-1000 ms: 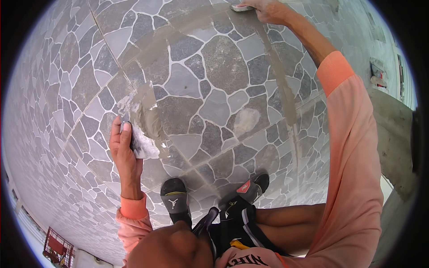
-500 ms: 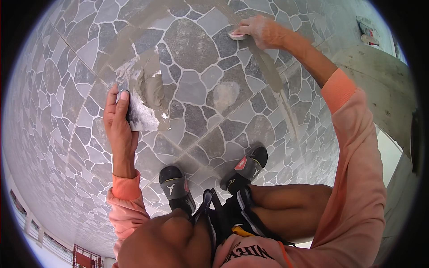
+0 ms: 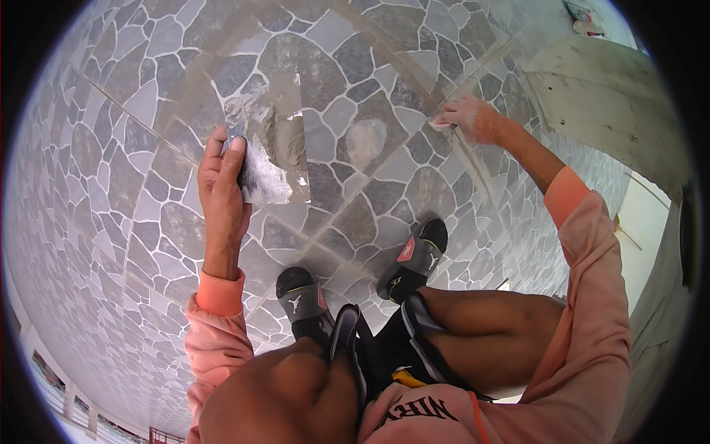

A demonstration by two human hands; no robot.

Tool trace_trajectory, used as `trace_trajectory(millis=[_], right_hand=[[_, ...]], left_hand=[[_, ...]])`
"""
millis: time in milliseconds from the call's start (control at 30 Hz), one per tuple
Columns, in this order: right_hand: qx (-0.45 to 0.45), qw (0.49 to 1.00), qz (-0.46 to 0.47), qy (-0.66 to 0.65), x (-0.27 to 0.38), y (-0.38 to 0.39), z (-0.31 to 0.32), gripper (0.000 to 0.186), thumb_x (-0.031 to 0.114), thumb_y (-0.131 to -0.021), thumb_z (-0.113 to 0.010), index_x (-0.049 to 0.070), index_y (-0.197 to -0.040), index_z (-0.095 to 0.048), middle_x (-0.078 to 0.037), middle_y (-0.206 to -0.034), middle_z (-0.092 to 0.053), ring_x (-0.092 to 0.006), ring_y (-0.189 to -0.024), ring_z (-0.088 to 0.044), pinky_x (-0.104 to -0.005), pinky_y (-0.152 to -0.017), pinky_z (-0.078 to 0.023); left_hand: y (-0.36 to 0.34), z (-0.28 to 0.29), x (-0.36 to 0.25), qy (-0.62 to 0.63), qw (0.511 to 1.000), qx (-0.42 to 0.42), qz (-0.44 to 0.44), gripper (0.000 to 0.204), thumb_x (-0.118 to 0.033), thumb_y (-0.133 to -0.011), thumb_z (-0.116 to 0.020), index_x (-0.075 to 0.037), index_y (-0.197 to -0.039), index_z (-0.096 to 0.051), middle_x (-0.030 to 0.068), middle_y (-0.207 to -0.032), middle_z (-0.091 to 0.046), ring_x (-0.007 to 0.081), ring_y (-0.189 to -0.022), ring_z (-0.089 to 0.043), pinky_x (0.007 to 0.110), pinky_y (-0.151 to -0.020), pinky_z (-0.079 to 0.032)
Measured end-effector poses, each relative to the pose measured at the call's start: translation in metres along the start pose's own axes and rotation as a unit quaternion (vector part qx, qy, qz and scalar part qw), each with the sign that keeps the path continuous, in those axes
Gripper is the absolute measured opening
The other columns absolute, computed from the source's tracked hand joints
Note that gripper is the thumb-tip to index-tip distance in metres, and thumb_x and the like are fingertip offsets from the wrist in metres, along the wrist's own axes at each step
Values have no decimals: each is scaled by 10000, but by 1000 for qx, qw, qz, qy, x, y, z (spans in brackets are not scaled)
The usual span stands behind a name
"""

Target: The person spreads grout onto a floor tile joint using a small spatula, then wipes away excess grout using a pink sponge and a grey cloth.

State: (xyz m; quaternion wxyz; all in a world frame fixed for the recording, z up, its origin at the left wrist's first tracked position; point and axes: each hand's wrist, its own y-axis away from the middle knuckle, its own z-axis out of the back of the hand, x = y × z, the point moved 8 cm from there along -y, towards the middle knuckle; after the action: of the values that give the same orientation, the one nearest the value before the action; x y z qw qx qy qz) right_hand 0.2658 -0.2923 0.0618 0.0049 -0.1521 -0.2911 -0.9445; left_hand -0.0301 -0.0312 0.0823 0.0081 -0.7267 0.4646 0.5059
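Note:
My left hand (image 3: 222, 181) is wrapped round the dark handle of a flat metal trowel (image 3: 260, 181), its thumb on top. A heap of wet grey mortar (image 3: 285, 139) sits on the blade, which is held level above the floor. Out to the right, my right hand (image 3: 477, 120) is closed on a small pale, rounded piece (image 3: 441, 124) whose kind I cannot make out. That piece is down at a joint between the stone-patterned tiles (image 3: 347, 66). A greyish smear of mortar (image 3: 473, 169) runs along the joint from the hand toward me.
My feet in dark slides (image 3: 418, 255) are planted on the tiles. A large grey-beige board or slab (image 3: 603, 100) stands at the right, with a few small items (image 3: 584, 21) beyond it. A whitish dried patch (image 3: 366, 144) marks one tile.
My right hand has drawn the pale piece along the joint toward me and to the right. The thick mortar band there is now thinner. My left hand still holds the loaded trowel.

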Motion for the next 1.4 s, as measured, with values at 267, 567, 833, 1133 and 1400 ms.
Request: trace_trajectory(millis=[267,567,833,1133,1400], right_hand=[[78,887,-313,-330,-9,82,17,369,-23,-814,-566,115,-1148,-643,-46,-1015,-634,-150,-897,-605,-307,-803,-478],[-194,576,-298,-736,41,149,21,445,35,-892,-587,-71,-1306,-467,-70,-1195,-591,-147,-1095,-559,-296,-979,-418],[-286,808,-338,-389,137,138,102,436,32,-914,-547,23,-1343,-467,-94,-1276,-575,-170,-1149,-571,-357,-1005,-448],[-376,927,13,-18,209,76,157,601,-50,-718,-675,8,-1285,-485,-205,-1318,-530,-402,-1244,-510,-511,-1051,-415],[-392,914,107,4,198,47,136,600,-37,-724,-694,0,-1283,-479,-209,-1333,-516,-404,-1258,-500,-513,-1052,-420]], left_hand=[[-9,-5,38,-56,997,35,32,307,-143,-1003,-505,-24,-1279,-439,44,-1042,-630,89,-901,-620,247,-778,-512],[-22,-94,122,-43,986,138,82,250,-160,-1010,-488,-15,-1208,-440,3,-825,-610,28,-689,-532,202,-575,-412],[3,-179,122,76,951,209,216,232,-132,-1002,-463,-24,-1206,-441,65,-935,-634,111,-732,-635,273,-559,-511],[13,-178,56,182,947,181,191,282,-145,-1004,-461,-37,-1259,-408,65,-965,-637,119,-779,-655,281,-592,-551],[17,-121,28,187,976,99,48,292,-118,-1001,-468,-18,-1264,-394,76,-989,-629,118,-829,-642,267,-671,-544]])
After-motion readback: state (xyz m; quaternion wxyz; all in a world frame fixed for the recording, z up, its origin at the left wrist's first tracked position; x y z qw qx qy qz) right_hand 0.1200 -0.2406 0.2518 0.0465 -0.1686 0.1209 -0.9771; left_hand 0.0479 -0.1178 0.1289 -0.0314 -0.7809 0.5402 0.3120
